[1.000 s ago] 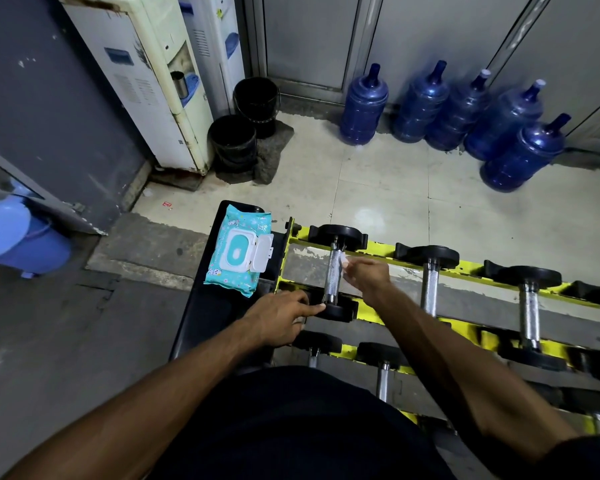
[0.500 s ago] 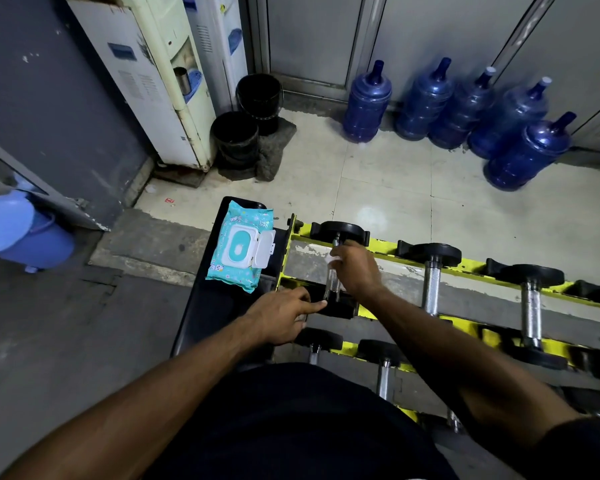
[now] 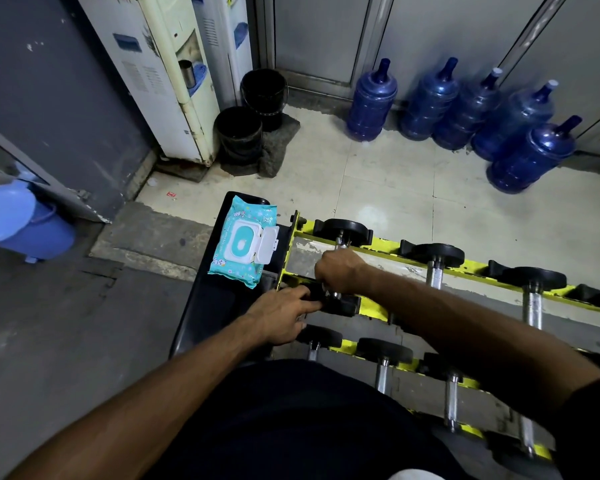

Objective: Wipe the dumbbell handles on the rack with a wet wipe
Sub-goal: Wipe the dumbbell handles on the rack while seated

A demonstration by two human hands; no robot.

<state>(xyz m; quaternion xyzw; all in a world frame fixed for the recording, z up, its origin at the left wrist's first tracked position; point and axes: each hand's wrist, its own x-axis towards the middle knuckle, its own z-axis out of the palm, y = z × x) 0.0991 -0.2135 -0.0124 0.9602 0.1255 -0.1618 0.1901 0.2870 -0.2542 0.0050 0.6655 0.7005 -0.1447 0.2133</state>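
Right hand fisted around handle of leftmost top-row dumbbell on yellow rack, wet wipe hidden inside grip. Left hand spread, bracing near weight head. Mid-wipe, first handle; next likely the neighbouring handle. Top row: three dumbbells clear, fourth cut off. One wipes pack, lid open. Five water jugs.

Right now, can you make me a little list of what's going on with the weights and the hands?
place: yellow rack holding black dumbbells
right hand: closed around the handle of the leftmost dumbbell on the top row
wet wipe: not visible, probably hidden inside that hand
left hand: resting on the near end of the same dumbbell
wipes pack: teal, lid flipped open, lying on a black bench left of the rack
next dumbbell: shiny handle, untouched
behind: blue water jugs on the floor
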